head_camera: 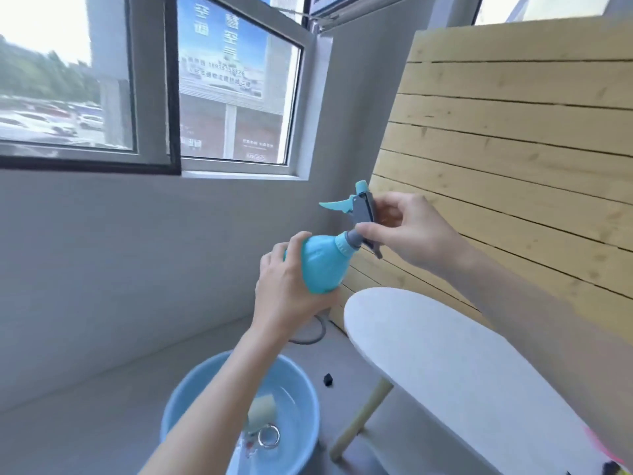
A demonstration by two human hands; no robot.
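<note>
A turquoise spray bottle (323, 262) is held in the air in front of me, tilted with its neck up and to the right. My left hand (286, 293) grips its round body from below and behind. My right hand (407, 231) pinches the grey spray head (363, 209) near the neck, thumb in front and fingers behind it. The turquoise trigger (334, 204) sticks out to the left, and the nozzle points up.
On the floor below stands a blue basin (301, 392) with water, a sponge (262, 407) and a metal ring (269, 437). A white oval table (445, 365) on wooden legs is at right. A slatted wooden panel (513, 149) leans behind. Windows (154, 80) fill the wall. A small black object (328, 379) and a grey hose (311, 334) lie on the floor.
</note>
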